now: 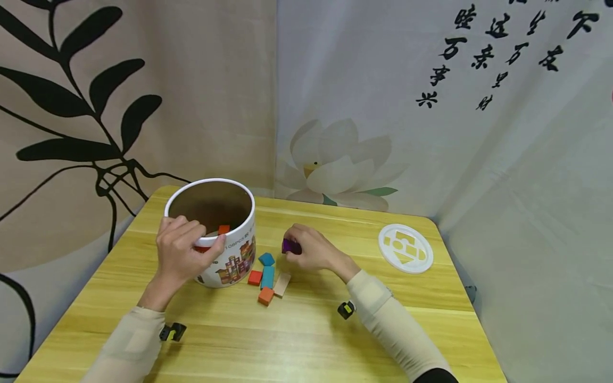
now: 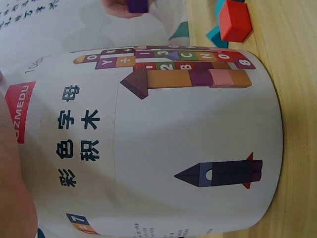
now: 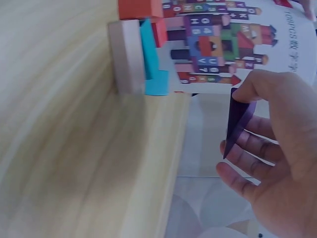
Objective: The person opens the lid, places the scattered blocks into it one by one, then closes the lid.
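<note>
My left hand (image 1: 184, 247) grips the near rim of a white cardboard bucket (image 1: 241, 255) printed with pictures of blocks. A red block (image 1: 223, 229) shows inside the bucket; the rest of its contents is hidden. To the bucket's right, my right hand (image 1: 313, 250) pinches a purple triangular block (image 3: 238, 116) above the table, thumb on one side and fingers on the other. Between the bucket and that hand lie a blue angled block (image 1: 266, 259), a blue rectangular block (image 1: 267, 276), a red block (image 1: 255, 277), an orange block (image 1: 266, 296) and a plain wood block (image 1: 282, 284).
On the right of the wooden table (image 1: 306, 340) lies a round white lid (image 1: 407, 267) with cut-out shapes. Printed curtains (image 1: 335, 80) hang behind the table's back edge and along its right side. A small black camera (image 1: 346, 309) sits at the right wrist.
</note>
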Demonstrator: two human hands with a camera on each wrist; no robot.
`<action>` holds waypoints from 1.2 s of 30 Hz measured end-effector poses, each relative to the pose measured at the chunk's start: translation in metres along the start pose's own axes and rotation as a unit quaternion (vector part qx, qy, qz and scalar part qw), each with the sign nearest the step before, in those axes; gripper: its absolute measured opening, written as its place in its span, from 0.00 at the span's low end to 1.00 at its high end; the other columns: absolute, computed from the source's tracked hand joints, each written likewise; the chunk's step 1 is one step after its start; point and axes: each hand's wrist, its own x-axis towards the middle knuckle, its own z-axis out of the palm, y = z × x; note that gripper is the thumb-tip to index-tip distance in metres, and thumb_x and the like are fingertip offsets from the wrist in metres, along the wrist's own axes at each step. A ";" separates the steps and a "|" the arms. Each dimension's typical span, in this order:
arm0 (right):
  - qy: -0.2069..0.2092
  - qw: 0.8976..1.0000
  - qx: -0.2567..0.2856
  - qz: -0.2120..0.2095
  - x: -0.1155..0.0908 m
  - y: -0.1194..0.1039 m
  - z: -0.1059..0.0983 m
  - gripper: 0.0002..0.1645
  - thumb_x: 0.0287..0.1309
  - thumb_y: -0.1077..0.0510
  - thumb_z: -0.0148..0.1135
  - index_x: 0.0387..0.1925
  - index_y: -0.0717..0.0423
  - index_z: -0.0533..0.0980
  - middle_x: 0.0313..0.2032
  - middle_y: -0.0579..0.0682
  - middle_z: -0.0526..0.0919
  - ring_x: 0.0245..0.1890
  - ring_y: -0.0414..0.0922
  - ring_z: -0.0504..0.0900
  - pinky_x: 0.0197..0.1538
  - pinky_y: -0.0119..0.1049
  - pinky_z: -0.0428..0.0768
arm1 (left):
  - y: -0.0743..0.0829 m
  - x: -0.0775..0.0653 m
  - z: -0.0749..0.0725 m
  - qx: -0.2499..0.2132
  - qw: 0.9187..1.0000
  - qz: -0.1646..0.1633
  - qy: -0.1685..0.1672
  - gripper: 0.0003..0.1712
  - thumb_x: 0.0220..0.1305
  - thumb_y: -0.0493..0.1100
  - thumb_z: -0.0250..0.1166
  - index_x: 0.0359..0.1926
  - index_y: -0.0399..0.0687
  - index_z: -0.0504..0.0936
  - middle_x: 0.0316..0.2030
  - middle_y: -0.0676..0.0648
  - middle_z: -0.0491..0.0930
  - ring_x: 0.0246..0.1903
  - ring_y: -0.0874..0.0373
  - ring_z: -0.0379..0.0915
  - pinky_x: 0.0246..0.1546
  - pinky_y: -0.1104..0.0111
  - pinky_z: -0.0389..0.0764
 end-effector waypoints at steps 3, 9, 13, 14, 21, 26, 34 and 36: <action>0.009 1.000 0.002 -0.005 0.001 -0.004 -0.007 0.21 0.58 0.52 0.66 0.52 0.54 0.79 0.42 0.43 0.78 0.35 0.37 0.76 0.36 0.29 0.79 | -0.001 0.000 -0.001 0.000 1.000 0.000 0.002 0.30 0.54 0.59 0.62 0.08 0.48 0.62 0.07 0.51 0.61 0.14 0.52 0.55 0.25 0.52 0.58; 0.029 0.999 -0.001 -0.018 0.002 -0.009 -0.018 0.21 0.56 0.53 0.66 0.51 0.56 0.80 0.42 0.45 0.79 0.34 0.37 0.76 0.35 0.29 0.78 | 0.000 0.000 -0.002 0.002 1.000 -0.005 -0.002 0.30 0.53 0.59 0.62 0.08 0.47 0.62 0.07 0.50 0.62 0.14 0.52 0.55 0.25 0.52 0.59; 0.041 0.999 -0.001 -0.024 0.004 -0.011 -0.025 0.20 0.56 0.53 0.66 0.50 0.56 0.80 0.41 0.45 0.79 0.34 0.37 0.75 0.34 0.29 0.78 | 0.000 0.000 -0.002 0.000 1.000 -0.005 -0.002 0.30 0.53 0.58 0.63 0.08 0.47 0.62 0.07 0.51 0.61 0.14 0.52 0.55 0.25 0.52 0.58; 0.044 0.999 -0.003 -0.025 0.005 -0.011 -0.027 0.20 0.56 0.53 0.66 0.49 0.56 0.80 0.41 0.45 0.79 0.34 0.37 0.75 0.34 0.28 0.78 | 0.000 0.000 -0.002 0.000 1.000 -0.005 -0.001 0.30 0.53 0.58 0.63 0.08 0.48 0.62 0.07 0.51 0.61 0.14 0.53 0.55 0.25 0.52 0.58; 0.056 0.998 -0.014 -0.030 0.009 -0.014 -0.037 0.20 0.55 0.51 0.64 0.49 0.55 0.80 0.39 0.43 0.79 0.32 0.35 0.74 0.32 0.26 0.77 | -0.001 0.001 -0.001 0.002 1.000 -0.002 -0.001 0.30 0.54 0.59 0.62 0.08 0.48 0.62 0.07 0.52 0.60 0.14 0.53 0.55 0.25 0.52 0.58; 0.076 0.996 -0.016 -0.045 0.017 -0.020 -0.046 0.20 0.54 0.51 0.63 0.48 0.54 0.79 0.38 0.43 0.79 0.31 0.36 0.74 0.31 0.28 0.76 | -0.002 0.001 -0.001 0.003 1.000 0.001 0.000 0.29 0.54 0.59 0.62 0.08 0.49 0.62 0.07 0.51 0.62 0.14 0.52 0.55 0.25 0.52 0.59; 0.099 0.992 -0.030 -0.076 0.031 -0.035 -0.066 0.18 0.53 0.51 0.63 0.44 0.55 0.79 0.37 0.44 0.77 0.34 0.38 0.73 0.33 0.29 0.76 | -0.001 0.000 -0.001 -0.002 1.000 0.002 -0.001 0.30 0.55 0.59 0.62 0.08 0.49 0.62 0.07 0.51 0.62 0.14 0.52 0.56 0.24 0.52 0.58; 0.107 0.990 -0.037 -0.089 0.035 -0.039 -0.070 0.18 0.53 0.51 0.63 0.44 0.56 0.79 0.37 0.45 0.78 0.34 0.38 0.73 0.33 0.29 0.76 | -0.001 0.000 -0.002 -0.003 1.000 0.000 0.000 0.30 0.55 0.59 0.62 0.08 0.49 0.61 0.07 0.51 0.62 0.13 0.52 0.55 0.24 0.52 0.58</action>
